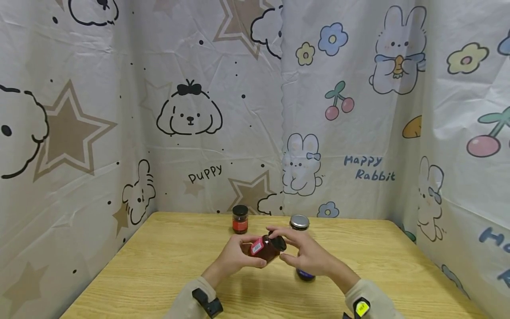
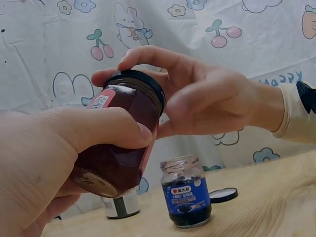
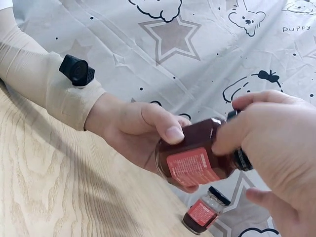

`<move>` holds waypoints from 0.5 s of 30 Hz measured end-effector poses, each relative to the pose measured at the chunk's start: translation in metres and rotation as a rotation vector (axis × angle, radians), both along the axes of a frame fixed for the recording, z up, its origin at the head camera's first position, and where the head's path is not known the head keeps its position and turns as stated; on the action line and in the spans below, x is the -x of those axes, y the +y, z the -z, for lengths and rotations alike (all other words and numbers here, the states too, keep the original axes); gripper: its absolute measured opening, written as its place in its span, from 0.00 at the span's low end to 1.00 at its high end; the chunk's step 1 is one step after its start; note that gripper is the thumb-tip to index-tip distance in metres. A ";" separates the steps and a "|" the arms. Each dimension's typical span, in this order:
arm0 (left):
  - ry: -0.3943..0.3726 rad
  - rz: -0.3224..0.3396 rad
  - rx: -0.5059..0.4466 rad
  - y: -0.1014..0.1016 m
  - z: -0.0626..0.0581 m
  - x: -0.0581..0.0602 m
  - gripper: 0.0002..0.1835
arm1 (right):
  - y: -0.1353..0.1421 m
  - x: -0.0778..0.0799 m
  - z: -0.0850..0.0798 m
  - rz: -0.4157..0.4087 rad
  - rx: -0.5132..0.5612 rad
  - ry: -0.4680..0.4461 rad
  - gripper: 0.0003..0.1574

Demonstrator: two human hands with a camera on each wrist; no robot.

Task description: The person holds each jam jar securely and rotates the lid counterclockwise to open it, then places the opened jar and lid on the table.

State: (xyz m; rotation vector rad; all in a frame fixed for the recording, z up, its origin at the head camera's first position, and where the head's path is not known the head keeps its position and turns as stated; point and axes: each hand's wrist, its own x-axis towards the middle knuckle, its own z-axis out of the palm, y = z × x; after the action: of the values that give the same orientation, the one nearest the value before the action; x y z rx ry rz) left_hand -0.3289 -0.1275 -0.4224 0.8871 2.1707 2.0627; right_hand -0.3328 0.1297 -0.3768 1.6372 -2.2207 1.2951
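Observation:
A jar of dark red contents with a pink-red label (image 1: pixel 257 246) is held tilted above the table, its black lid (image 2: pixel 140 81) pointing up and to the right. My left hand (image 1: pixel 234 256) grips the glass body, thumb across the near side. At the lid is my right hand (image 1: pixel 314 254), with fingers over its top and far side and the thumb at its edge. Beyond them in the left wrist view, a lidless glass jar with a blue label (image 2: pixel 186 197) stands upright, dark contents inside. A loose dark-rimmed lid (image 2: pixel 223 194) lies beside it.
A smaller jar with a red label and black lid (image 1: pixel 240 221) stands at the table's back. Right of it is a jar with a silver lid (image 1: pixel 299 221), partly behind my right hand. Printed curtains (image 1: pixel 247 146) enclose the wooden table (image 1: pixel 159 270) at the back and sides.

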 end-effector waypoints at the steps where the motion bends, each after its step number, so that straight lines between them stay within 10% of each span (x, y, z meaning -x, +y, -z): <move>1: 0.005 -0.004 0.001 0.000 -0.001 0.000 0.30 | -0.001 0.000 0.000 0.011 0.003 -0.001 0.29; 10: 0.048 -0.029 0.032 0.001 0.003 0.001 0.29 | -0.008 -0.002 -0.002 0.164 0.051 -0.016 0.08; 15: 0.049 -0.094 0.066 0.000 0.003 0.000 0.30 | -0.010 0.000 -0.003 0.228 0.057 -0.028 0.25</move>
State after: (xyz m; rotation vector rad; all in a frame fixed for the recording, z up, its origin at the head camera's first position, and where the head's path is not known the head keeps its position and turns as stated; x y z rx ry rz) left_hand -0.3291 -0.1276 -0.4255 0.8535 2.3344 2.0158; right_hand -0.3324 0.1195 -0.3737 1.3085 -2.2832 1.3134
